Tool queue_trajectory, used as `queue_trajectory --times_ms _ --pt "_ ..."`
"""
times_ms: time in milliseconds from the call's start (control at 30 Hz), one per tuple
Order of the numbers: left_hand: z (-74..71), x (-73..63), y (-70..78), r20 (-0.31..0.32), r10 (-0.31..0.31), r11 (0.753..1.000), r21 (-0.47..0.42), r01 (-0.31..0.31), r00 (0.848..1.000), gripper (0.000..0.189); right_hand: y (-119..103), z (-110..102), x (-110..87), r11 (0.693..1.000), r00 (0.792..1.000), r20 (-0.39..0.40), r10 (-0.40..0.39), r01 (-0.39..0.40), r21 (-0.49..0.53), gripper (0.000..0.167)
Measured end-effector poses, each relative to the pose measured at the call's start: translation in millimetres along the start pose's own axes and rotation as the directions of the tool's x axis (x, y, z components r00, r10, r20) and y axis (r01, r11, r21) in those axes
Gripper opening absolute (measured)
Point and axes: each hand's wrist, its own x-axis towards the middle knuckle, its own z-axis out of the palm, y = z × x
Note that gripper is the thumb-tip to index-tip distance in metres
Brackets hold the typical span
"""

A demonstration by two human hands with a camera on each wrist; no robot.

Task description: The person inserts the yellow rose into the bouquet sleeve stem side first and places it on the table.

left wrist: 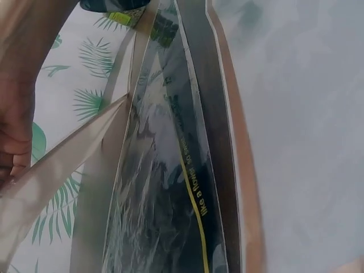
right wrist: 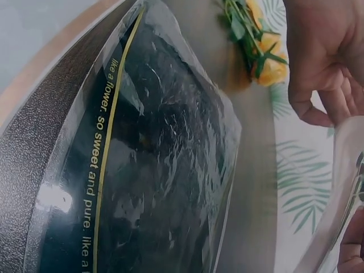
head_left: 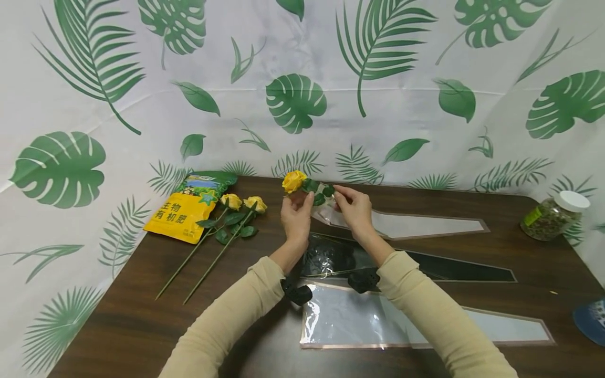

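A yellow rose [head_left: 294, 182] with green leaves [head_left: 319, 199] is at the mouth of a white flower sleeve [head_left: 425, 224], its bloom outside. Just below the bloom, my left hand [head_left: 296, 218] pinches the sleeve's wide end between thumb and fingers. On the other side of the leaves, my right hand [head_left: 355, 211] pinches the sleeve's edge. Its curled fingers also show in the left wrist view, at the sleeve's border [left wrist: 62, 142]. The rose's stem is hidden behind my right hand and the sleeve.
A black sleeve [head_left: 463, 268] and another white sleeve [head_left: 350, 315] lie nearer me. Left are two yellow roses [head_left: 255, 204] and a yellow fertilizer bag [head_left: 181, 212]. A white-lidded jar [head_left: 548, 220] and a blue object [head_left: 591, 320] stand at the right.
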Motion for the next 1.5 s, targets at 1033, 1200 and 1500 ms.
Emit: queue_trajectory --times_ms 1033,1200,1500 --pt "-14.2 6.4 3.4 0.208 0.08 0.952 0.275 -0.137 0.975 0.044 -8 -3 0.4 0.993 0.997 0.01 -0.075 0.076 -0.094 0.027" --pt "-17.5 5.7 4.0 0.249 0.098 0.919 0.348 -0.184 0.964 0.037 -12 -2 -0.9 0.984 0.993 0.025 -0.113 0.116 -0.132 0.027" --pt "-25.2 5.4 9.3 0.376 0.108 0.867 0.418 -0.273 0.92 0.031 -13 -1 -3.4 0.976 0.987 0.044 -0.156 0.161 -0.147 0.028"
